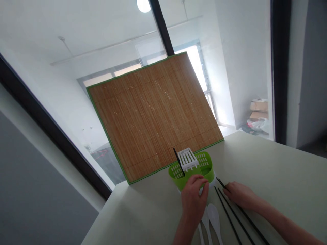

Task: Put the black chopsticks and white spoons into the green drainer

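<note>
A green utensil basket (182, 183) with slotted walls stands on the table, a white slotted rack (188, 158) across its top. One black chopstick (178, 161) leans upright in its left part. Right in front of the basket is my left hand (193, 197), fingers loosely curled, a gap between thumb and fingers; nothing shows in it. My right hand (238, 194) lies low over the table, its fingers closed on a black chopstick (252, 224); whether it grips more than one is hidden. Other black chopsticks (231, 220) lie between the hands.
White spoons (214, 217) lie below my left hand, partly covered by it. Behind the basket, a bamboo mat (158, 119) with green edging leans against the glass. The pale table (276, 173) meets this glass wall. Cardboard boxes (259, 106) are beyond it.
</note>
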Motion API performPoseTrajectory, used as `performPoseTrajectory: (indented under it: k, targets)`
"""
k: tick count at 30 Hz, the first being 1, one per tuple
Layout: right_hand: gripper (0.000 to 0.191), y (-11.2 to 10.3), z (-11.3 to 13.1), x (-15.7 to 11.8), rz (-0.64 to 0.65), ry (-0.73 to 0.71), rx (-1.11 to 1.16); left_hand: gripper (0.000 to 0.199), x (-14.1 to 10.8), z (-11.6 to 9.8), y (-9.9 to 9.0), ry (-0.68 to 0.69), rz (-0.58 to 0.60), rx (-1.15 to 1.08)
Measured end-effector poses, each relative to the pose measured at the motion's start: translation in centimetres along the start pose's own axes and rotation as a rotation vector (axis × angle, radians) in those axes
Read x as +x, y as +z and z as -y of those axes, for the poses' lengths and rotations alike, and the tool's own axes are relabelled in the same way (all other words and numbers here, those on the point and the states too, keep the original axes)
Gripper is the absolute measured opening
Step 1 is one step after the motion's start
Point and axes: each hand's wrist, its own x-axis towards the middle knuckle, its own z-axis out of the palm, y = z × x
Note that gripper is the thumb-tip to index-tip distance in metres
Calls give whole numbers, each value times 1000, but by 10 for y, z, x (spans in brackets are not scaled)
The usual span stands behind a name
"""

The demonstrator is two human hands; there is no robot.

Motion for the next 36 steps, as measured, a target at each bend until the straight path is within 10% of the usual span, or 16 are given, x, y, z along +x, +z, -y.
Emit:
performPoseTrajectory:
  k: [9, 18, 36]
  targets:
    - [36, -80, 32, -16, -288, -346, 295, 24, -3, -5, 18, -110, 51, -287]
    - [23, -91, 45, -38, -225, -546, 483, 18, -14, -15, 71, -167, 168, -528]
    - [24, -115, 31, -48, -213, -442, 712, 19, -20, -21, 72, -143, 303, -521]
